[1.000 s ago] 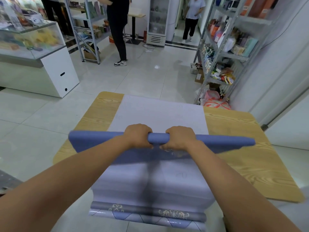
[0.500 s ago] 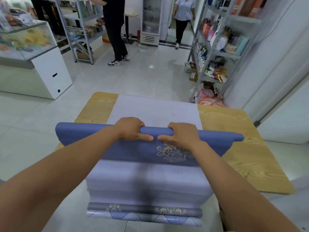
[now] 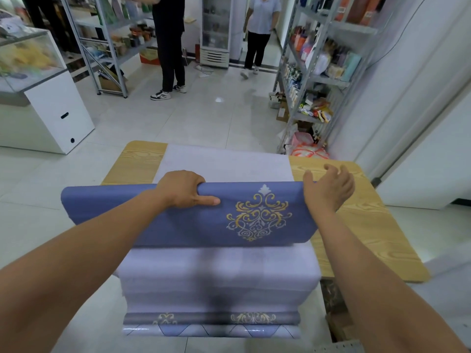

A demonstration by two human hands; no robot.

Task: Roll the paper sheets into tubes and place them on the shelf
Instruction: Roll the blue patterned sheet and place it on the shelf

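Observation:
A blue paper sheet (image 3: 178, 220) with a gold ornament is partly rolled, its curled edge lying across the pale stack of sheets (image 3: 219, 276) on the wooden table (image 3: 356, 225). My left hand (image 3: 183, 189) grips the rolled edge near its middle, thumb stretched along the front. At the roll's right end is my right hand (image 3: 328, 192), fingers spread and loosely bent, palm against the paper's edge, holding nothing. More sheets hang over the table's near edge.
A metal shelf (image 3: 316, 80) full of goods stands beyond the table at the right. A second rack (image 3: 109, 47) and a white glass counter (image 3: 48, 110) are at the left. Two people (image 3: 170, 47) stand on the tiled floor behind.
My right hand has let go of the roll's middle and moved to its right end, fingers spread. The roll has grown, so more of the blue face with the gold ornament shows.

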